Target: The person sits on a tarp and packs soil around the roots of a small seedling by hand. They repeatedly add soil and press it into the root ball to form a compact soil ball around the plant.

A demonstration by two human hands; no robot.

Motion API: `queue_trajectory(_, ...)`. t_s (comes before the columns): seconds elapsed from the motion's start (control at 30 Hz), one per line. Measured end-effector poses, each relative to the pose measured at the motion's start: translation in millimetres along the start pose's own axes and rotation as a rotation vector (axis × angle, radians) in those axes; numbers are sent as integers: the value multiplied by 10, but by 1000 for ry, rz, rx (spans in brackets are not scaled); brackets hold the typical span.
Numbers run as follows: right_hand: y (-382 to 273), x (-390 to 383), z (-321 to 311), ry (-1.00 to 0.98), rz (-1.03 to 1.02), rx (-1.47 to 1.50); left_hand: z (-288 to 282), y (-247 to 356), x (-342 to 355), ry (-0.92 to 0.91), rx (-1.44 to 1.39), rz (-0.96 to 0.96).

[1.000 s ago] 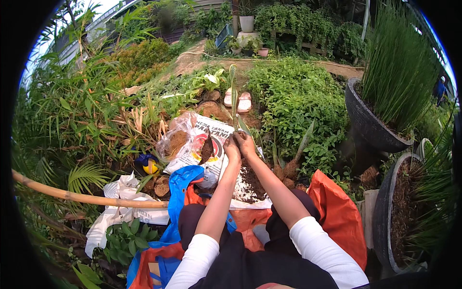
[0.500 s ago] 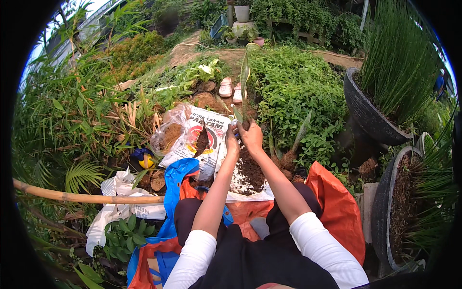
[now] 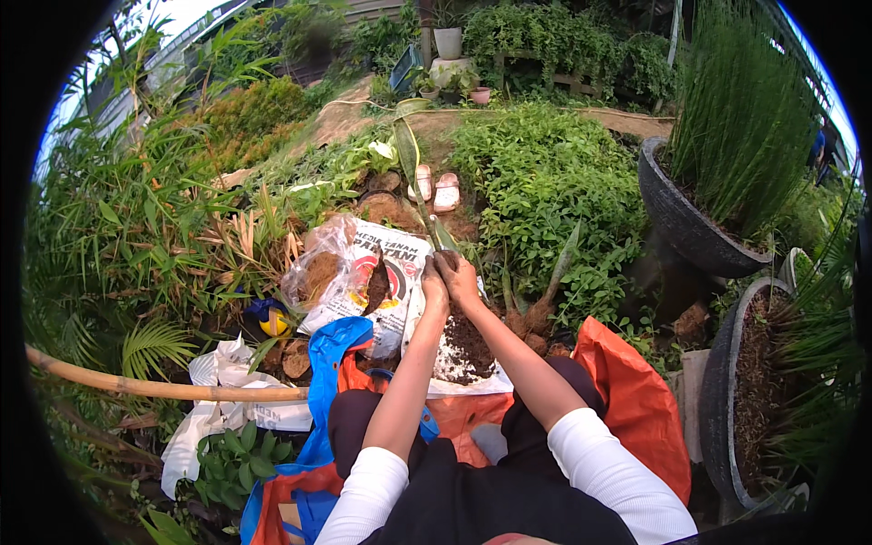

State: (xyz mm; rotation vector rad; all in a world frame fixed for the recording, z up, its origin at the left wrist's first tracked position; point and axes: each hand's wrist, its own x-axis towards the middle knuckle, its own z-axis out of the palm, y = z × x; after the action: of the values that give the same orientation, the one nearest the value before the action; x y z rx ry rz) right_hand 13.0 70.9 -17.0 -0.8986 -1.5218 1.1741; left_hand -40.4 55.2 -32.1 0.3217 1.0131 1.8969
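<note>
My left hand point(image 3: 433, 287) and my right hand point(image 3: 462, 281) are together in front of me, closed around the base of a snake plant point(image 3: 408, 150). Its tall yellow-edged leaf rises away from me and leans left, with a shorter leaf beside it. The roots are mostly hidden by my fingers. Below my hands, dark soil point(image 3: 469, 347) lies heaped on a white sack point(image 3: 442, 387). A printed white bag point(image 3: 389, 313) is just left of my hands, with a dark, pointed soil-covered thing point(image 3: 377, 288) on it.
Another snake plant point(image 3: 560, 265) with a bulky root ball point(image 3: 538, 317) lies to the right. Clear plastic point(image 3: 318, 272) holds brown material on the left. Orange tarp point(image 3: 627, 386), a bamboo pole point(image 3: 163, 389), pink-white clogs point(image 3: 446, 193) and large dark planters point(image 3: 695, 218) surround me.
The snake plant has tipped to the left, its tall leaf no longer upright. My hands have come closer together around its base. The view has shifted a little.
</note>
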Motion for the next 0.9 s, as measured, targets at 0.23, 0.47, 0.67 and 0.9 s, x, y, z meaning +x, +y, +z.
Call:
queue_trajectory(0.23,-122,-18,-60,152,43,37,1,-24,61,-95,101,48)
queue_trajectory(0.47,-482,-8,-138,217,-34,-318,3,93,-95,-4,93,-6)
queue_trajectory(0.67,-636,-14,-61,104,-80,-355,-175,245,-51,91,26,122)
queue_trajectory(0.9,-176,43,87,-16,138,317,97,308,-299,31,-33,-24)
